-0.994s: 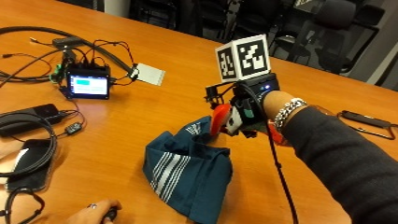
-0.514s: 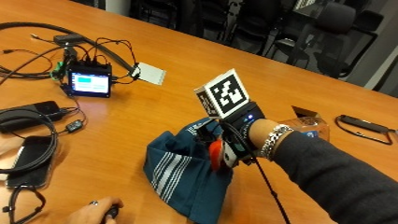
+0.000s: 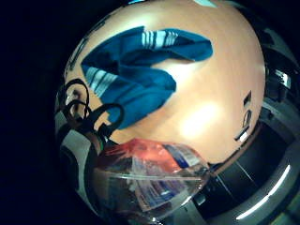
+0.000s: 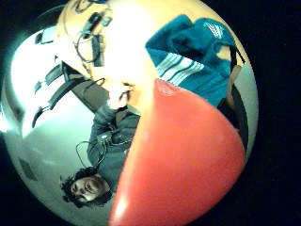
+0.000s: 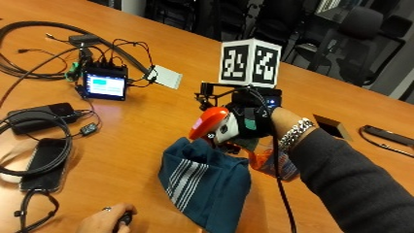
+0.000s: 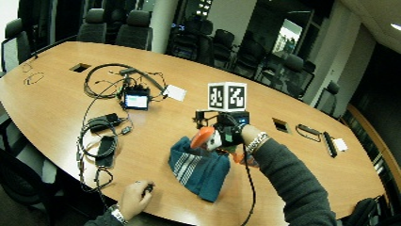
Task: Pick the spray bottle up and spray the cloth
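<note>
Cables and a flat phone (image 5: 43, 158) occupy the left end of the wooden counter (image 5: 148, 126), with a small lit screen unit (image 5: 105, 86) and a white card (image 5: 164, 77) just beyond them. Near the front edge, a bare hand (image 5: 107, 221) rests on the counter around a small dark object — what it is cannot be told.

Centre: the cloth (image 5: 207, 183), dark teal with a band of white stripes, lies bunched on the counter. It is not spread flat; folds overlap.

Directly above the cloth's far edge, the gloved right hand (image 5: 249, 121) holds the spray bottle (image 5: 216, 127) with fingers curled around it. The bottle is clear of the counter, its orange-red head pointing left and slightly down toward the cloth. The clear labelled body shows below the wrist.

In the thumb side palm view, the red head fills much of the frame beside the cloth.

Right of the arm, a recessed port (image 5: 331, 127) sits in the counter, then a slim dark device (image 5: 387, 135).
</note>
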